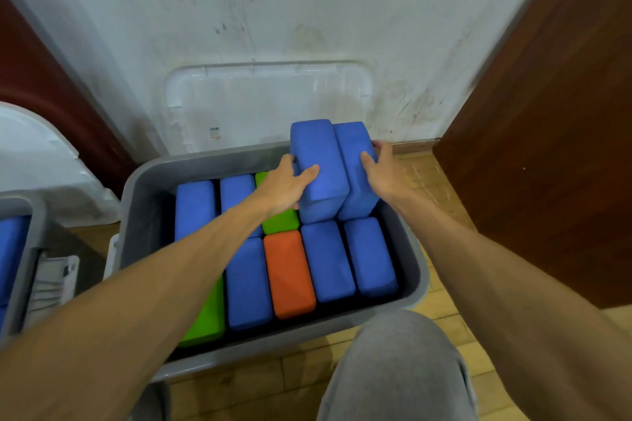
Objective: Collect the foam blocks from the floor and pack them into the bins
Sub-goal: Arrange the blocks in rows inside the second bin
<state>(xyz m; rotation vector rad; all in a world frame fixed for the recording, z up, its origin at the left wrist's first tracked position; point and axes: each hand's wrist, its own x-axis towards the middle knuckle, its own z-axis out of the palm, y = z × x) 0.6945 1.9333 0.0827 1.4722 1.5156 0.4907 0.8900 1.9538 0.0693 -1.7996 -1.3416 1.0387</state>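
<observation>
Left hand: our left hand (pixel 289 186) grips the left one of two blue blocks (pixel 319 164), thumb on its top face, fingers wrapped round its left side.
Right hand: our right hand (pixel 383 169) clasps the right blue block (pixel 355 167), thumb on top, fingertips curled over its far right edge.
Held pair: the two blocks touch side by side, tilted, their near ends down in the far right corner of the bin (pixel 143 202), their far ends raised above the rim.
Bin contents: blue blocks in both rows, an orange block (pixel 289 273) in the near row, a green block (pixel 280 220) behind it, another green block (pixel 205 318) at the near left, partly hidden by our forearm.
Second bin: a grey bin (pixel 32 249) at the left edge holds what seems to be another blue block; the view is cut off there.
Lid: a clear lid (pixel 266 102) leans on the wall behind the bin.
Knee: our grey-trousered knee (pixel 396 366) sits just in front of the bin.
</observation>
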